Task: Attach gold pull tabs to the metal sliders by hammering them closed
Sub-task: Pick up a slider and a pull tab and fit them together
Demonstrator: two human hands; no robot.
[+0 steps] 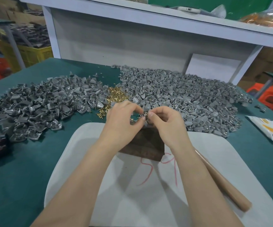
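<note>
Left hand [122,120]: fingers curled, pinching 1 small grey slider [144,115].
Right hand [167,123]: thumb and finger pinch the same slider.
Slider: held just above the dark wood block [144,146].
Gold tabs [116,95]: a small heap between 2 big grey piles [181,95].
Wooden handle [221,181]: lies on the white pad [132,197], on the right.

Left slider heap [34,105] and right slider heap [190,95] fill mid-frame. The gold tabs pile [116,95] plugs the gap between them. Centre is crowded: left hand [122,120] and right hand [167,123] pinch a slider [144,115] above the wooden block [142,145]. Bare green table [26,169] lies open lower left. A hammer handle [222,182] crosses the white pad [149,202] diagonally at lower right.
</note>
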